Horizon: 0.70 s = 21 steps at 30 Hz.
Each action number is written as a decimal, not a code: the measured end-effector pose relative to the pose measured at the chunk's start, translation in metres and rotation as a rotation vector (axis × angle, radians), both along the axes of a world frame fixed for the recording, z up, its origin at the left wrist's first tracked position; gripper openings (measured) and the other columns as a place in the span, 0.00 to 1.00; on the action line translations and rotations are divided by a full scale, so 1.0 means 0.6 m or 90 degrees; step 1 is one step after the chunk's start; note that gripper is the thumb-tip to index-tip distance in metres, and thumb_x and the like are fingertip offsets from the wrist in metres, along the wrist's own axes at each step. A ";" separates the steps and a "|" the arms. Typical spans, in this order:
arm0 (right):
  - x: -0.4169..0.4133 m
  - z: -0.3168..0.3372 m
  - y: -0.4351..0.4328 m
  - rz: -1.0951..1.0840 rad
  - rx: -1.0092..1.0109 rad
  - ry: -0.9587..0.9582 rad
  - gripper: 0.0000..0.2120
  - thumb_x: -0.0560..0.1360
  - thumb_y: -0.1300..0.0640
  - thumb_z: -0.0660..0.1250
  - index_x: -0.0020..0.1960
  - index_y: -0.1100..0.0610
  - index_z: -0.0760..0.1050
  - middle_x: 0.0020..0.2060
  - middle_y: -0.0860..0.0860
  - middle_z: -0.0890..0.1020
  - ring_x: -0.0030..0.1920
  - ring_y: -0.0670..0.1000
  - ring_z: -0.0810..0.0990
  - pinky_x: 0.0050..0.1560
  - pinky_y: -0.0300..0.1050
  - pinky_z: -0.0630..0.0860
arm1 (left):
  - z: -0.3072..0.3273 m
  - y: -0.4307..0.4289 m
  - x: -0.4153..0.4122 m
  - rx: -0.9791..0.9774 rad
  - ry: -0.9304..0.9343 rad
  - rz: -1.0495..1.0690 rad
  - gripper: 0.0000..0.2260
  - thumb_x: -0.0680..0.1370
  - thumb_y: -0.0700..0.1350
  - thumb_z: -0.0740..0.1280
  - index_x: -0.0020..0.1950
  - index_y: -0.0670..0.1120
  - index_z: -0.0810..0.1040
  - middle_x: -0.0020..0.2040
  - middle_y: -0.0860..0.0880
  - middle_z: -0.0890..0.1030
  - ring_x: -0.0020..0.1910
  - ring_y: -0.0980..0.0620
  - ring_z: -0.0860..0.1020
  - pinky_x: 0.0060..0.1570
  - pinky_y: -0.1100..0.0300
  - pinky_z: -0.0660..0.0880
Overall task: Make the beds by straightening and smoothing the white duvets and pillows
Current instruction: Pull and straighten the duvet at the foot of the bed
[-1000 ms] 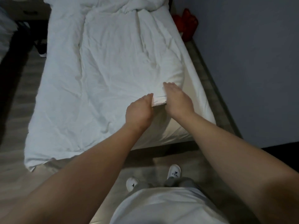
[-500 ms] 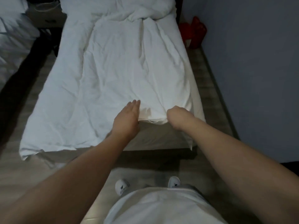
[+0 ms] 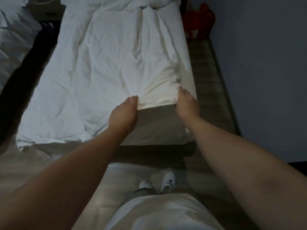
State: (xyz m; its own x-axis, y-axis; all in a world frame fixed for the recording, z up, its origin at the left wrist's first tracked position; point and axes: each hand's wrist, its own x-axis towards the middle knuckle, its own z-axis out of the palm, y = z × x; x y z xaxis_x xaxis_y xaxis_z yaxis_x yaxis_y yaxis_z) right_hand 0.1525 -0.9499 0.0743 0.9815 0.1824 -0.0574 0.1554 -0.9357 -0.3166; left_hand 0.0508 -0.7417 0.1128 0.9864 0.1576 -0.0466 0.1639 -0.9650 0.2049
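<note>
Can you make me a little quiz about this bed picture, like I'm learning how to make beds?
1. True or false: the white duvet covers the whole mattress.
2. Pick one: the objects on the floor by the wall, past the bed, are A blue, B red, C green.
3. Fill the gap: the left hand and the right hand both hold the duvet's near ____.

Key: 1 false, the mattress's near right corner is bare. 2 B. 3 edge.
</note>
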 end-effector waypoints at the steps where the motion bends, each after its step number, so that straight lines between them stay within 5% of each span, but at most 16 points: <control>1: 0.002 0.004 -0.007 -0.005 -0.008 0.008 0.30 0.80 0.64 0.58 0.81 0.57 0.56 0.75 0.58 0.68 0.70 0.60 0.72 0.65 0.54 0.72 | -0.006 -0.001 -0.004 -0.007 0.001 0.010 0.25 0.81 0.36 0.58 0.79 0.45 0.62 0.73 0.42 0.72 0.65 0.39 0.76 0.63 0.47 0.73; 4: -0.021 0.007 -0.034 0.053 -0.046 0.020 0.26 0.82 0.66 0.56 0.79 0.59 0.59 0.77 0.58 0.64 0.76 0.58 0.64 0.73 0.52 0.66 | -0.023 -0.009 -0.012 -0.038 -0.005 0.038 0.29 0.82 0.33 0.58 0.82 0.44 0.54 0.81 0.44 0.60 0.78 0.45 0.62 0.75 0.52 0.62; 10: -0.104 -0.031 -0.087 0.175 -0.178 0.147 0.15 0.79 0.67 0.58 0.63 0.59 0.73 0.59 0.57 0.76 0.58 0.59 0.78 0.56 0.53 0.75 | -0.086 -0.042 -0.059 -0.077 0.053 0.028 0.33 0.80 0.30 0.56 0.83 0.44 0.51 0.83 0.45 0.54 0.81 0.49 0.54 0.77 0.52 0.59; 15: -0.086 -0.006 -0.082 0.210 -0.152 0.069 0.11 0.80 0.67 0.58 0.59 0.60 0.76 0.54 0.56 0.77 0.52 0.59 0.80 0.45 0.49 0.70 | -0.097 -0.127 -0.042 -0.024 0.032 -0.025 0.39 0.77 0.35 0.67 0.83 0.44 0.48 0.83 0.42 0.52 0.82 0.44 0.51 0.80 0.49 0.54; 18: -0.071 0.011 -0.084 0.249 -0.133 0.030 0.11 0.82 0.63 0.59 0.60 0.58 0.77 0.53 0.55 0.79 0.51 0.57 0.81 0.43 0.47 0.70 | -0.095 -0.223 0.012 -0.035 0.000 -0.064 0.32 0.80 0.41 0.65 0.82 0.42 0.56 0.80 0.41 0.61 0.80 0.43 0.58 0.78 0.52 0.59; 21: -0.035 0.007 -0.129 0.220 -0.092 0.006 0.13 0.82 0.63 0.58 0.65 0.58 0.73 0.54 0.55 0.80 0.53 0.57 0.81 0.42 0.48 0.72 | -0.079 -0.286 0.061 0.001 0.030 0.018 0.15 0.82 0.40 0.60 0.68 0.45 0.73 0.62 0.43 0.80 0.59 0.44 0.79 0.51 0.55 0.72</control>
State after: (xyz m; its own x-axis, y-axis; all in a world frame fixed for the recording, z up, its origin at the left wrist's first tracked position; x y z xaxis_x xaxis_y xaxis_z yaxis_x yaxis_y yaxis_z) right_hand 0.1318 -1.0272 0.0783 0.8625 0.4929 -0.1147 0.4683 -0.8633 -0.1884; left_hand 0.0875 -0.9131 0.0653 0.9784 0.1851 -0.0925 0.2001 -0.9601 0.1953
